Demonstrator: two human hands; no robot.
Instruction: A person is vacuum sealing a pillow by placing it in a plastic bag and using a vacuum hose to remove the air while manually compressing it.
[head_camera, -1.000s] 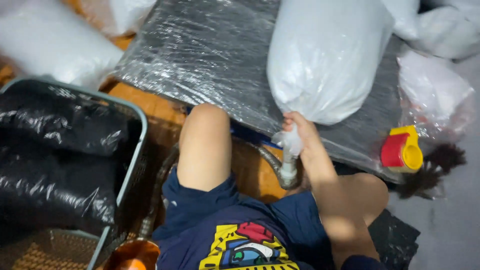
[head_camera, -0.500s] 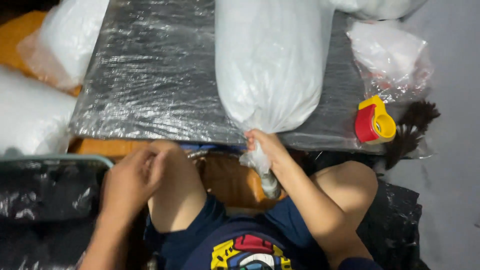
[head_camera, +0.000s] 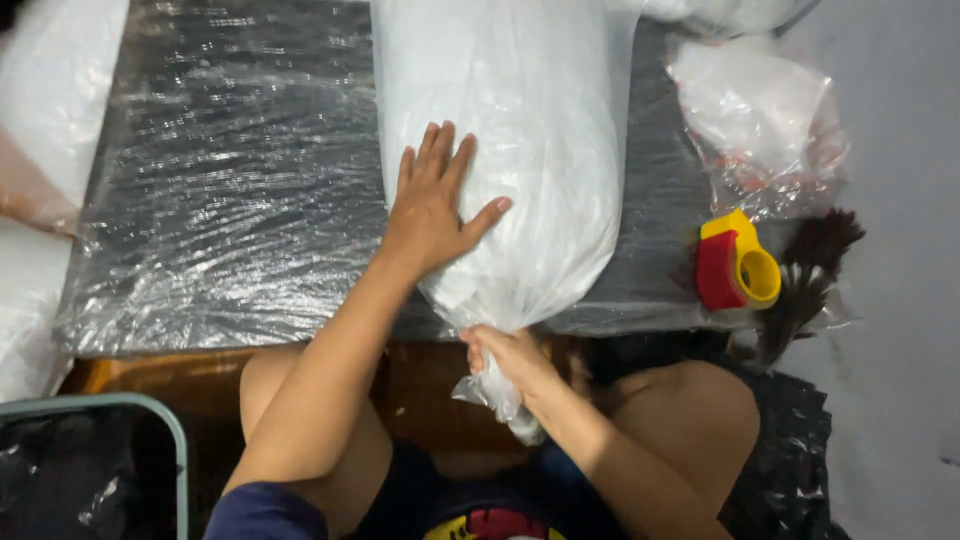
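Under the flat open left hand (head_camera: 432, 205) lies the white bag (head_camera: 520, 150); below it, the right hand (head_camera: 510, 358) grips the bag's twisted neck (head_camera: 497, 392).

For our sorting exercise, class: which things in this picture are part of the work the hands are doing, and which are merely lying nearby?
In the work:
- large white plastic bag, lying on the wrapped table
- left hand, pressed flat on the bag
- right hand, gripping the bag's twisted neck

Lying about:
- red and yellow tape dispenser
- small clear bag
- dark brush
- film-wrapped table
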